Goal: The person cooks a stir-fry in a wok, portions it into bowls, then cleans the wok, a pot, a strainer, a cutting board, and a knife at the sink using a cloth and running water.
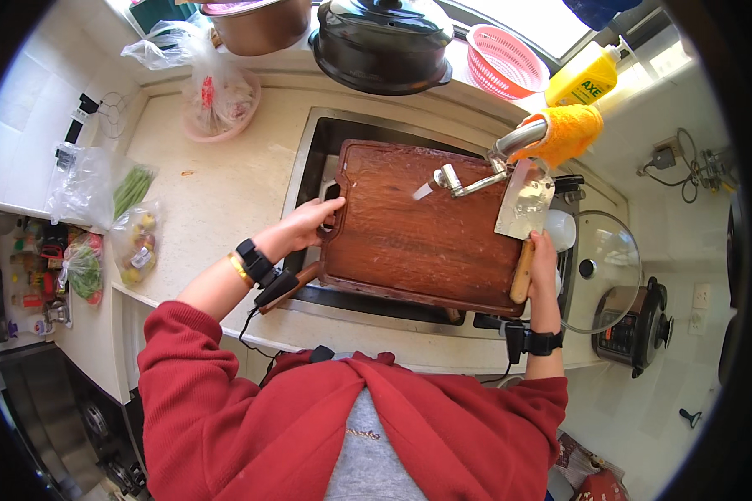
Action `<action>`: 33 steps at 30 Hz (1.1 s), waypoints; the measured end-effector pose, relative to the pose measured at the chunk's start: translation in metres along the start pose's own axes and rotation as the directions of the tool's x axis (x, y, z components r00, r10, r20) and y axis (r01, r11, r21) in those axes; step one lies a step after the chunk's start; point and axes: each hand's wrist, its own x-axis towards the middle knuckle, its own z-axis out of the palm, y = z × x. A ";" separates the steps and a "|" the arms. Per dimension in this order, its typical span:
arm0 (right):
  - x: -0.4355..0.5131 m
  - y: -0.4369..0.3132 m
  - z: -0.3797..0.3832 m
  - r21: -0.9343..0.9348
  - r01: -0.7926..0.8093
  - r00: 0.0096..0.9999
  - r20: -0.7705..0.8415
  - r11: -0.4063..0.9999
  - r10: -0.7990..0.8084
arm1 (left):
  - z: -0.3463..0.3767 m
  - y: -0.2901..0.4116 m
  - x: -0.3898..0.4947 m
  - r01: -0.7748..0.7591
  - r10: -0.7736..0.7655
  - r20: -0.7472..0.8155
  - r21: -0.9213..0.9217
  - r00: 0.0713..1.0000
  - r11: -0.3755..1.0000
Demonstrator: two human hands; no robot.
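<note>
A wet wooden cutting board (413, 232) lies over the steel sink (301, 156). My left hand (310, 222) grips the board's left edge at its handle cutout, thumb on top. At the right edge, my right hand (543, 266) holds the board together with a cleaver; its wooden handle (522, 272) is under my fingers and its wide metal blade (526, 200) points away from me, over the board's far right corner. Above the board, water runs from the swivel faucet (470, 181). Another wooden handle (297, 287) sticks out below the board's near left corner.
An orange cloth (564, 134) wraps the faucet's base. Right of the sink are a white bowl (559, 229), a glass lid (608, 269) and an electric cooker (626, 325). Behind stand a black pot (382, 50), a pink basket (504, 62) and a yellow detergent bottle (583, 75). Bagged produce (138, 244) lies left.
</note>
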 end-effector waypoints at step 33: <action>0.009 0.050 0.097 0.328 -0.349 0.915 0.320 0.878 0.244 | -0.036 0.107 -0.099 -0.217 0.291 -0.102 0.449 0.951 0.867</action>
